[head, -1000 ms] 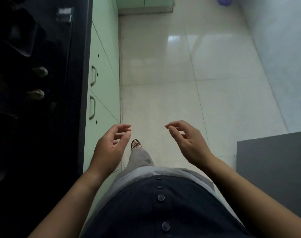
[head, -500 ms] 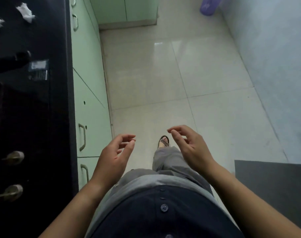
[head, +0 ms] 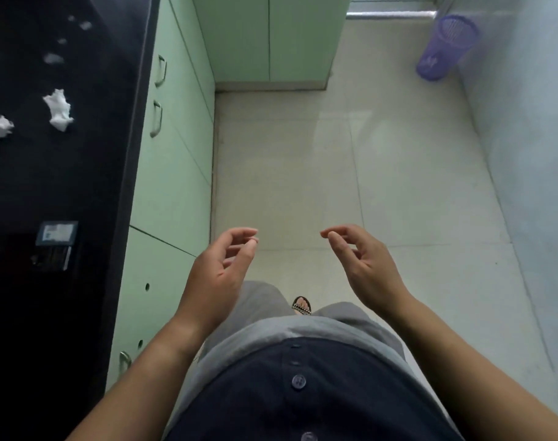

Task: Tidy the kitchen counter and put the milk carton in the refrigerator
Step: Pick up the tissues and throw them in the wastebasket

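Crumpled white tissues (head: 58, 109) lie scattered on the glossy black tabletop (head: 93, 167). My left grip (head: 219, 275) and right grip (head: 365, 265) hang loosely curled, holding nothing.

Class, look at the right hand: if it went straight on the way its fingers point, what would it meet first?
Likely the left hand: the right hand points its loosely curled fingers at it across an open gap. Depth is unclear, so it could pass just beside.

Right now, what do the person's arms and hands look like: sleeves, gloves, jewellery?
The left arm and right arm are bare to the frame edge, no sleeves. The left hand and right hand wear no gloves, rings or watch. A dark buttoned top over grey.
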A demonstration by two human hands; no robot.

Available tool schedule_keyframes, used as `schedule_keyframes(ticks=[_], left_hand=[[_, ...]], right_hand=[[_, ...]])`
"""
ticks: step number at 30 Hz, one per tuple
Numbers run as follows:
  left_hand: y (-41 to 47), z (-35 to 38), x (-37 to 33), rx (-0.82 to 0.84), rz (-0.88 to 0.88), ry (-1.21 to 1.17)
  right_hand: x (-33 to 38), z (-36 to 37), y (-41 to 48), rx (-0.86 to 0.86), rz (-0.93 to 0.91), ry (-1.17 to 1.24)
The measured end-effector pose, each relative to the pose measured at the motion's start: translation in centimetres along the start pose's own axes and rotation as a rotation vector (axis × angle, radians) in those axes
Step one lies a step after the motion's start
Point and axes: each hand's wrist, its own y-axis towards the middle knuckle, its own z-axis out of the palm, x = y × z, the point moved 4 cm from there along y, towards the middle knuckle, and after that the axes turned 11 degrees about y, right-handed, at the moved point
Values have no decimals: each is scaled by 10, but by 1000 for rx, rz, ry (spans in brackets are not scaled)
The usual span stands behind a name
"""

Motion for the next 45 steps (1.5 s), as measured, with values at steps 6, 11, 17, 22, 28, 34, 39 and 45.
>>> schedule_keyframes(ticks=[6,11,17,22,28,34,39,45], left_hand=[[90,-45,10,-117,-75,-8],[191,-115,4,-220,-89,-28],[263,-218,10,-418,-136,-35],[273,-267,51,-591,-300,-74],[273,-292,108,-842,-623,-18],[272,-285,145,-940,-1044,261],[285,-274,160,-915,-1188,430],[293,-260,171,-892,-1245,449]], right_hand=[[18,27,120,146,8,-63],[74,77,253,237,-128,-143],[158,171,370,424,-280,-140],[203,258,424,691,-361,-159],[226,372,468,1134,-415,-304],[221,464,490,1530,-687,-653],[204,513,479,1666,-971,-839],[183,537,462,1904,-1055,-956]])
